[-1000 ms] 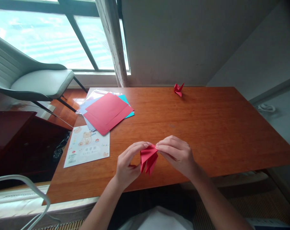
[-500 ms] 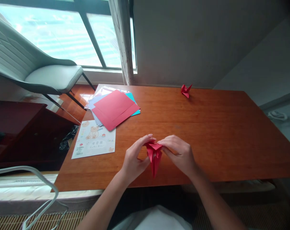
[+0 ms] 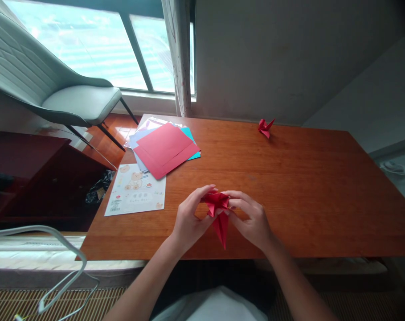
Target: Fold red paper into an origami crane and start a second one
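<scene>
Between my two hands is a piece of folded red origami paper [image 3: 221, 228], held over the near side of the wooden table. Its upper part is spread in several flaps, and a long point hangs down toward me. My left hand [image 3: 193, 216] pinches it from the left, thumb below and fingers at the top edge. From the right, my right hand [image 3: 251, 219] grips it between thumb and fingers. Farther back on the table stands a finished-looking red paper crane [image 3: 265, 128].
Red sheets [image 3: 167, 149] lie on blue and pale sheets at the table's [image 3: 309, 187] left end. A white sheet with bear drawings [image 3: 135, 191] is nearer me. Beyond are a grey chair [image 3: 83, 100], a curtain [image 3: 179, 53] and a window. A white cable [image 3: 67, 254] loops at lower left.
The top of the folded paper has opened out into flaps, and its lower point has swung slightly right. My right thumb has moved under the paper. The view has shifted a little.
</scene>
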The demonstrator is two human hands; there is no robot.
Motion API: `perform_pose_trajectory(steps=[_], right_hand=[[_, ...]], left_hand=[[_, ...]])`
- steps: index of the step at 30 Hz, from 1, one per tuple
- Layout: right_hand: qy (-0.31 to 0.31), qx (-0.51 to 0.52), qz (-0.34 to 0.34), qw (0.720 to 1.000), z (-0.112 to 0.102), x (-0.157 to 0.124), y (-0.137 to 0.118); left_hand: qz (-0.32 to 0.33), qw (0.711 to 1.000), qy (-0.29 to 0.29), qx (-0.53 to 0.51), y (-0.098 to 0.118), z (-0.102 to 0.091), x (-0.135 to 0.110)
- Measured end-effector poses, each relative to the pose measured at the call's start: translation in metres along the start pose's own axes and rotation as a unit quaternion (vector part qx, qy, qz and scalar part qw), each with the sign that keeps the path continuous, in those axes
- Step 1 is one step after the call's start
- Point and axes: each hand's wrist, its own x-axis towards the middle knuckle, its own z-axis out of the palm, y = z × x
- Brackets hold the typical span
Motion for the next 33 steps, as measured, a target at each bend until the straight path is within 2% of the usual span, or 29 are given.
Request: perform_pose_trajectory(steps=[6,11,17,26,33], right_hand=[[0.020,0.033,0.033,0.999,0.001,0.002,0.002],[0.016,0.087,0.085,0.992,-0.007,-0.002,0.006],[0.022,0.139,0.130,0.981,-0.012,-0.008,0.010],[0.042,0.088,0.101,0.990,-0.017,-0.008,0.007],[0.032,0.051,0.069,0.996,-0.019,-0.006,0.003]], left_hand=[[0.006,1.000,-0.011,-0.025,-0.001,0.000,-0.001],[0.044,0.995,-0.028,-0.082,0.003,0.000,0.000],[0.062,0.994,-0.063,-0.067,0.008,-0.005,0.003],[0.056,0.995,-0.078,-0.034,0.009,-0.008,0.007],[0.056,0.996,-0.069,-0.002,0.008,-0.008,0.007]])
